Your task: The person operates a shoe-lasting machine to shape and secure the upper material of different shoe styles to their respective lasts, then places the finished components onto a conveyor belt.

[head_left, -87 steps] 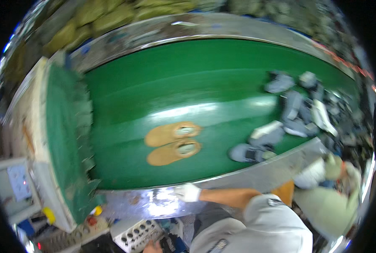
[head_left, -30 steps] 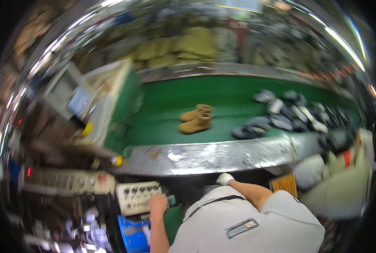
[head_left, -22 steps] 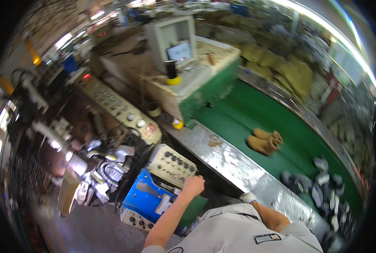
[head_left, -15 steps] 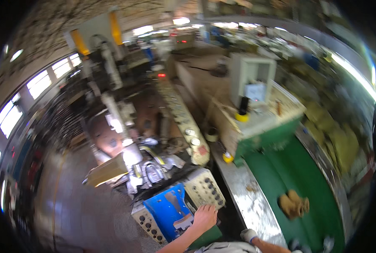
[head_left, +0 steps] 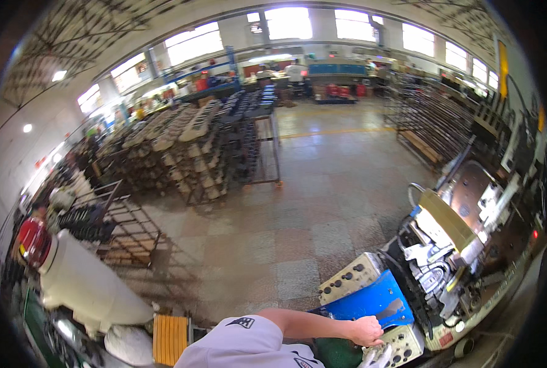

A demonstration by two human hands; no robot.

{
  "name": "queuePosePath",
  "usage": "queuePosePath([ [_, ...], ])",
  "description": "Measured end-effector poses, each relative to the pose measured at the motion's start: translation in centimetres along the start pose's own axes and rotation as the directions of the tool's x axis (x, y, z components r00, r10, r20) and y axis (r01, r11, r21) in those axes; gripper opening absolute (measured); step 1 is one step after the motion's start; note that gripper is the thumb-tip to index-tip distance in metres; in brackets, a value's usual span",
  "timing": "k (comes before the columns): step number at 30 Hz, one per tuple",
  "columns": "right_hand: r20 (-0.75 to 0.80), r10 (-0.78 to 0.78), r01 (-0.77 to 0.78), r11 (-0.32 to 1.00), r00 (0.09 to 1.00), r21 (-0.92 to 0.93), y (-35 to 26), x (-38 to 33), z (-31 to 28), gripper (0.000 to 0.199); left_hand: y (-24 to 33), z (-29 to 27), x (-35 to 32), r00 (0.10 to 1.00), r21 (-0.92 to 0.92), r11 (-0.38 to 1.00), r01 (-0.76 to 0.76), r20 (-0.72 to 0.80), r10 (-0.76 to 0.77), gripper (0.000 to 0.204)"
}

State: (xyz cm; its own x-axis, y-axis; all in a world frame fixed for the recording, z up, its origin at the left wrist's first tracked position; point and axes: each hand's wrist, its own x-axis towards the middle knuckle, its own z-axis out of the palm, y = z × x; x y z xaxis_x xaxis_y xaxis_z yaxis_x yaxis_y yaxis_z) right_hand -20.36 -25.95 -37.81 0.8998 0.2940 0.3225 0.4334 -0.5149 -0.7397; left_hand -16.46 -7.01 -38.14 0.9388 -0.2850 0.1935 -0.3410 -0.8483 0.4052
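Note:
My bare left hand (head_left: 366, 331) is closed, its fingers curled, at the edge of a blue machine panel (head_left: 371, 300) beside a cream control box (head_left: 402, 345) with black knobs. What the fingers hold, if anything, is hidden. Just below it, at the lower edge, my right hand (head_left: 376, 356) shows in part, in a white glove. Its gloved fingers look stretched out and apart near the control box; I see nothing in them. Another cream knob box (head_left: 350, 280) flanks the blue panel. Silvery metal parts (head_left: 436, 276) lie on the machine behind it.
A yellowish plate (head_left: 448, 218) stands on the machine at right. A white cylinder (head_left: 92, 285) with a red top leans at the left, near a slatted yellow-orange block (head_left: 170, 340). Racks of stacked parts (head_left: 193, 141) stand across the tiled floor (head_left: 255, 239). A person (head_left: 296, 73) is far off.
My view has swung left, from the green bench and machine to the tiled floor and racks. My left hand has curled from lying on the knob box; the gloved right hand is now close to it.

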Motion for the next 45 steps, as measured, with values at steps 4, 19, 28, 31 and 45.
queuePosePath([
  [4,0.049,-0.025,0.02,0.994,0.998,0.104,-2.5,0.1,0.6,0.059,0.6,1.3,0.5,0.995,0.001,1.0,0.014,-0.1,-0.014,0.039],
  [19,0.284,0.116,-0.237,0.866,0.952,0.44,-4.3,0.0,0.8,0.065,0.0,0.3,0.2,0.994,0.003,1.0,0.006,0.106,-0.006,0.024],
  [28,-0.012,0.235,-0.234,0.971,0.972,0.045,-0.2,-2.4,-3.3,0.072,7.0,-0.2,5.5,0.923,-0.167,0.969,-0.182,0.312,0.227,0.034],
  [31,0.05,0.152,-0.155,0.986,0.987,0.068,1.1,-3.4,-2.6,0.067,6.3,2.7,4.3,0.97,-0.225,0.956,-0.188,0.112,0.218,0.019],
  [45,-0.096,0.249,-0.266,0.896,0.964,-0.356,22.1,-12.6,0.6,0.083,6.4,0.2,2.4,0.981,-0.382,0.913,-0.139,0.07,0.179,0.024],
])
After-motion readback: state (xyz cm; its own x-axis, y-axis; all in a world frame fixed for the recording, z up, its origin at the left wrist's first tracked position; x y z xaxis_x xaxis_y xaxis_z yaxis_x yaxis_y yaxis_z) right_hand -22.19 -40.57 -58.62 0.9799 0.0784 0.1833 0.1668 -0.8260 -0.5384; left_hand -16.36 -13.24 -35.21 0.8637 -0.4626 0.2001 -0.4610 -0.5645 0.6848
